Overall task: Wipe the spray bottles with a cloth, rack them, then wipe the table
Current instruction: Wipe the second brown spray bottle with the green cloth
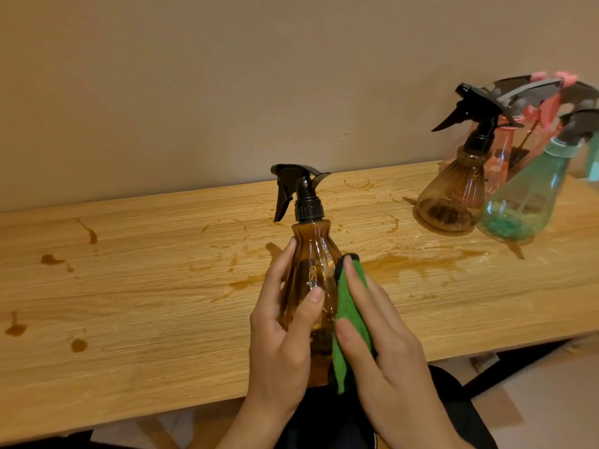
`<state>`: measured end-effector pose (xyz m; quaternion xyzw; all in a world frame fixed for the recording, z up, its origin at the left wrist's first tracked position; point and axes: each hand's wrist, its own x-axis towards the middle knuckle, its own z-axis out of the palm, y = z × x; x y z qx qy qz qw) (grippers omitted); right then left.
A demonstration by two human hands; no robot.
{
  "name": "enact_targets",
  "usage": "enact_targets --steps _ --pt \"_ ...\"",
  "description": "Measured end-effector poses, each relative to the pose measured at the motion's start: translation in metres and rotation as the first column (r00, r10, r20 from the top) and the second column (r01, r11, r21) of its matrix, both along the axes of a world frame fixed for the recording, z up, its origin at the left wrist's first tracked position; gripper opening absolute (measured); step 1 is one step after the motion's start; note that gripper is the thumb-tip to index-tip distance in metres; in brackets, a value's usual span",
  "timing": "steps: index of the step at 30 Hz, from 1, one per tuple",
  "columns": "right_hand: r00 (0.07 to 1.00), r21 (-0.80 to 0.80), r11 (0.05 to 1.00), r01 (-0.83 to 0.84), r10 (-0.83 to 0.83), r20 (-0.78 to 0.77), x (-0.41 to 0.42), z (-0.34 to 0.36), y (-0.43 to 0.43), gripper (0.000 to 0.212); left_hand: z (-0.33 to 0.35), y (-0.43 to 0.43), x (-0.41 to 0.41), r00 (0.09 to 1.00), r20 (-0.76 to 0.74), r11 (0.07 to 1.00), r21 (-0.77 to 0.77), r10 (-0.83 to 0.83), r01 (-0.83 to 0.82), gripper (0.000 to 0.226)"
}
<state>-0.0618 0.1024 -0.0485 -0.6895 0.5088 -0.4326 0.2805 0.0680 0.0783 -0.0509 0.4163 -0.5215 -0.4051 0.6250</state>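
bottle [311, 254] centre; cloth [351, 306] on its right; other bottles [453, 196] back-right

Home-like room, stained wooden table [146, 303], bare beige wall [194, 76]
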Motion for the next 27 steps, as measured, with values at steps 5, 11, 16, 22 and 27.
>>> enact_targets --steps 5,11,16,22,27 --pt "0.995 0.030 0.999 -0.039 0.036 0.095 0.000 0.022 -0.027 0.059 0.002 0.000 -0.001 1.000 -0.004 1.000 -0.012 -0.013 0.013 0.053" --pt "0.984 -0.163 0.987 0.009 -0.038 -0.173 0.007 0.003 -0.001 0.053 -0.002 0.000 0.000 0.999 -0.040 1.000 -0.028 0.010 -0.012 0.056" --pt "0.996 -0.087 0.992 0.087 -0.088 -0.013 0.009 -0.003 0.011 0.049 -0.002 0.000 0.000 1.000 0.007 0.999 -0.041 0.018 -0.018 0.054" --pt "1.000 -0.082 0.997 -0.014 0.013 -0.024 0.003 0.022 -0.023 0.048 0.000 -0.002 0.000 1.000 0.020 0.999 -0.041 0.007 -0.006 0.054" --pt "0.982 -0.226 0.974 0.008 -0.050 -0.181 0.004 0.008 -0.010 0.051 0.001 0.000 -0.001 0.999 -0.031 0.999 -0.046 0.029 -0.030 0.053"
